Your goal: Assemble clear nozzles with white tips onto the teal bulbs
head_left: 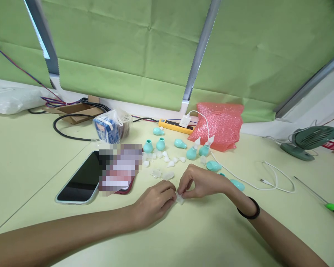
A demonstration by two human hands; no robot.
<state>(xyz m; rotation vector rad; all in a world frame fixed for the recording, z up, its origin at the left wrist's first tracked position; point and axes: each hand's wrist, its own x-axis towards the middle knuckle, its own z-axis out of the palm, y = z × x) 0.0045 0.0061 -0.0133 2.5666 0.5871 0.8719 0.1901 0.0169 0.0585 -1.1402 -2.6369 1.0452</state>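
A small translucent piece (179, 199) is held low over the table (200, 237), between the two hands; it is pinched between thumb and forefinger by the right hand (198, 181), and its near-left edge is gripped by the curled fingers of the left hand (156, 202). Its exact shape cannot be told, since it is partly covered by the fingertips. A dark band (258, 208) is worn on the right wrist. With the held piece taken as the clock's centre, loose translucent parts (168, 175) are seen near at eleven o'clock, with small white tips (171, 163) scattered just beyond. Two teal bulbs (148, 147) are stood upright farther out at eleven, while two tipped bulbs (191, 153), fitted with pale nozzles, are placed at one. Another teal bulb (212, 165) is laid on its side at two. A red-cased phone (126, 188), partly blurred, is set beside a black-screened phone (79, 181) between nine and ten. At twelve, a yellow power strip (171, 126) is partly overlapped by a pink bubble-wrap bag (219, 124) that is rested at one. A green-handled screwdriver (332, 207) is laid at three, and a green fan (314, 138) is stood beyond two.
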